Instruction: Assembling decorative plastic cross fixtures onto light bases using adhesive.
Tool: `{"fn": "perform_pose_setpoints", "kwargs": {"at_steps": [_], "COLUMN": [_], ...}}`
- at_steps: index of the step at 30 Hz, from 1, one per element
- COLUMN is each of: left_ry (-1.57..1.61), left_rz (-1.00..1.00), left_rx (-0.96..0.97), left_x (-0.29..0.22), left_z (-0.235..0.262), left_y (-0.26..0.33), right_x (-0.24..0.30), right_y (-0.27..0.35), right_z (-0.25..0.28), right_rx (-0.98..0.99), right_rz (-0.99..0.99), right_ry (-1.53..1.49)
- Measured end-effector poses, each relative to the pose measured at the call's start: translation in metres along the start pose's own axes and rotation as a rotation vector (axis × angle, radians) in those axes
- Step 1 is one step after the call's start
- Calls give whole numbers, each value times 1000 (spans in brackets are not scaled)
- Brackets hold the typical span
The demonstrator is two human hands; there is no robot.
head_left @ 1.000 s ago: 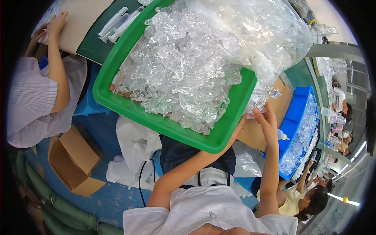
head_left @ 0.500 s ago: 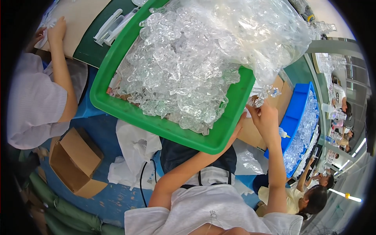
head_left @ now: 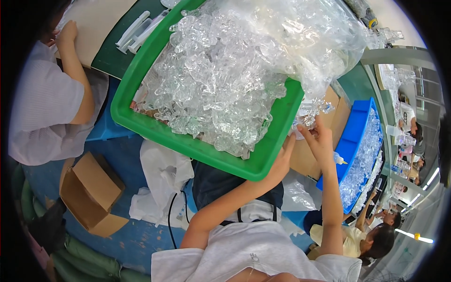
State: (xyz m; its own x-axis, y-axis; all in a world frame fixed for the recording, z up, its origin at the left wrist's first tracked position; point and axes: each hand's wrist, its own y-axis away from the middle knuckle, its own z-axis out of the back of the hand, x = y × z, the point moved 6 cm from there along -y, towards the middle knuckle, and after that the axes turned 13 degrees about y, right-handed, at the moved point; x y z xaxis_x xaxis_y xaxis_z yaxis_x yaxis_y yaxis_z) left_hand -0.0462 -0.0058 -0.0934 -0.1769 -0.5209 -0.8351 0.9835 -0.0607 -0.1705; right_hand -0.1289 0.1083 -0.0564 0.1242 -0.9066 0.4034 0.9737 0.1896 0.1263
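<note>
Pinched a small clear plastic piece [head_left: 307,115] between the fingers [head_left: 307,134] of the right hand [head_left: 320,141], closed tight on it and raised just off the right corner of the green tray [head_left: 197,145], apparently to keep it apart from the rest. Pressed the left hand [head_left: 282,162] against the near corner of that tray, thumb along the rim and the other fingers hidden behind it, so cannot tell how far closed; probably braced there to steady the tilted, overhanging load.

Heaped the tray high with a tangle of clear moulded pieces [head_left: 211,80], half covered by a crumpled transparent bag [head_left: 319,42] that likely kept them from spilling.

Beyond the right hand, saw a blue bin [head_left: 350,136] filled with more clear pieces, near enough to reach. Lower left, on the floor, noted an open cardboard box [head_left: 89,192]. At the far left, noted a co-worker's white sleeve [head_left: 42,108] at the pale surface [head_left: 98,23].
</note>
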Motion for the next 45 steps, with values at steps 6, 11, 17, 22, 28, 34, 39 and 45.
{"fn": "perform_pose_setpoints", "kwargs": {"at_steps": [6, 11, 17, 22, 28, 34, 39, 45], "left_ry": [448, 235, 57, -27, -57, -229, 165, -183], "left_rz": [120, -48, -142, -196, -124, -161, -65, -149], "left_rx": [-86, -179, -177, -162, -56, -2, 236, 72], "left_x": [9, 6, -1, -1, 3, 1, 6, 11], "left_z": [0, 7, 8, 8, -1, 3, -36, -21], "left_y": [1, 5, 9, 10, 14, 5, -11, -2], "right_x": [-8, -26, -22, 10, 31, 42, 31, 33], "right_y": [1, 4, 2, 0, 0, 2, 4, 30], "right_z": [-4, -12, -9, -1, -2, -10, 1, 33], "right_rx": [127, 121, 176, 108, 70, -6, -13, 10], "right_rz": [-93, -153, -129, -1, 143, 296, 246, 106], "right_ry": [42, -381, -313, 79, 275, 439, 455, 236]}}
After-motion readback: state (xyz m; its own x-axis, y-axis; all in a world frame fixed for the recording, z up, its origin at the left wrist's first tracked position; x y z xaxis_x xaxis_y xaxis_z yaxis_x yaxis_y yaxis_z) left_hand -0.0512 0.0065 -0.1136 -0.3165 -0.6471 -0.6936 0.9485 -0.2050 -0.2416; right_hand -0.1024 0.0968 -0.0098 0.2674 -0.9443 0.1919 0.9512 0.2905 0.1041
